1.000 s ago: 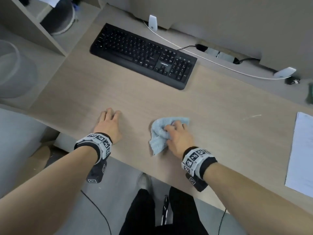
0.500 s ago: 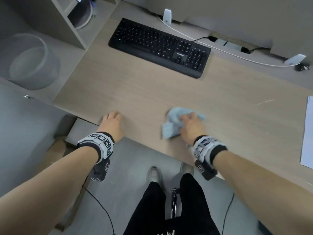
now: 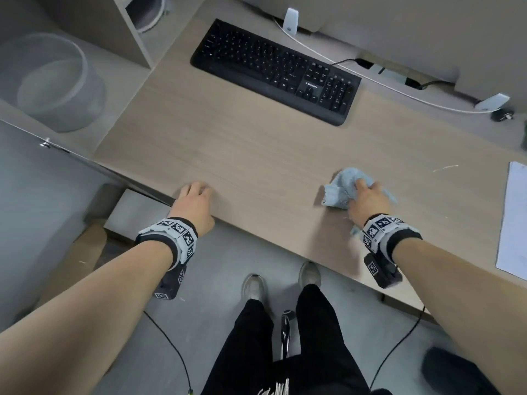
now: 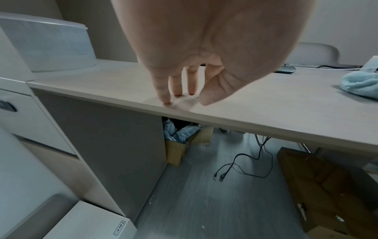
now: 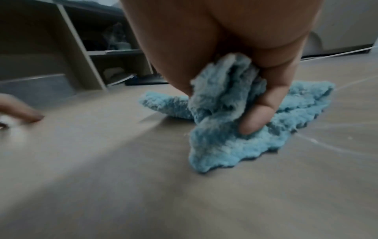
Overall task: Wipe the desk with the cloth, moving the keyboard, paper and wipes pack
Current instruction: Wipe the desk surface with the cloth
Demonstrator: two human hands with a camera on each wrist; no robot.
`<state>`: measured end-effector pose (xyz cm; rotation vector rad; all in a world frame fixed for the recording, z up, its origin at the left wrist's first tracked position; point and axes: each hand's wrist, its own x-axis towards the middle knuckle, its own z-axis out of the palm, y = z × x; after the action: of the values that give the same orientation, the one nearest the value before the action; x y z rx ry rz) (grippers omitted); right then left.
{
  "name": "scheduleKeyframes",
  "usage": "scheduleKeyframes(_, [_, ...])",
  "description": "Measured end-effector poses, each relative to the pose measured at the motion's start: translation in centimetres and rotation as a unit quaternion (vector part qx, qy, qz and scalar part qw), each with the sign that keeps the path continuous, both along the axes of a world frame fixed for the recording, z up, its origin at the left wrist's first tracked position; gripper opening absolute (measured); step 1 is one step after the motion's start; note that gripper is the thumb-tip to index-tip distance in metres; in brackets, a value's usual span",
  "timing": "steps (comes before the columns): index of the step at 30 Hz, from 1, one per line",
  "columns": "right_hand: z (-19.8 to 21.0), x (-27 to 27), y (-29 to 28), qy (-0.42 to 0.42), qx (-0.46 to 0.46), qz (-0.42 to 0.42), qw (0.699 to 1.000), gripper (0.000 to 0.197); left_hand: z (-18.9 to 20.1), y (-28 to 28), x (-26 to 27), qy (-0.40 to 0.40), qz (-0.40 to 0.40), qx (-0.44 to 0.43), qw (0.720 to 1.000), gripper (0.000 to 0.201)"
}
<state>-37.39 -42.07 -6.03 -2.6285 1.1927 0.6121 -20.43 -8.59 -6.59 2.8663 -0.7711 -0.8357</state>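
A crumpled light blue cloth (image 3: 339, 189) lies on the wooden desk (image 3: 256, 155), bunched in my right hand (image 3: 368, 198), whose fingers and thumb curl round it (image 5: 223, 113). My left hand (image 3: 195, 201) rests near the desk's front left edge, fingertips (image 4: 166, 97) straight and touching the wood, holding nothing. The black keyboard (image 3: 273, 71) sits at the back of the desk, well beyond both hands. A white paper sheet (image 3: 514, 220) lies at the right edge. The wipes pack is out of view.
A white cable (image 3: 370, 81) and small white clips run along the back edge behind the keyboard. A shelf unit (image 3: 134, 38) and a translucent bin (image 3: 54, 81) stand to the left. Boxes (image 4: 319, 190) and loose cables (image 4: 245, 168) lie under the desk.
My right hand has carried the cloth to the right along the desk's front, away from the left hand. The left hand has stayed at the front edge.
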Motion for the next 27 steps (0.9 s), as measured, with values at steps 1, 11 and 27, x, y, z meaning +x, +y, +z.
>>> scheduleKeyframes(1, [0.0, -0.3, 0.9, 0.004, 0.007, 0.023, 1.000, 0.046, 0.1, -0.2, 0.0, -0.004, -0.003, 0.011, 1.000, 0.068])
scheduleKeyframes(11, [2.9, 0.8, 5.6, -0.117, 0.151, 0.047, 0.980, 0.053, 0.4, -1.5, -0.8, -0.006, -0.009, 0.073, 0.997, 0.069])
scheduleKeyframes(27, [2.3, 0.6, 9.0, -0.087, 0.226, 0.065, 0.968, 0.048, 0.8, -2.0, -0.2, -0.010, -0.032, 0.100, 0.994, 0.066])
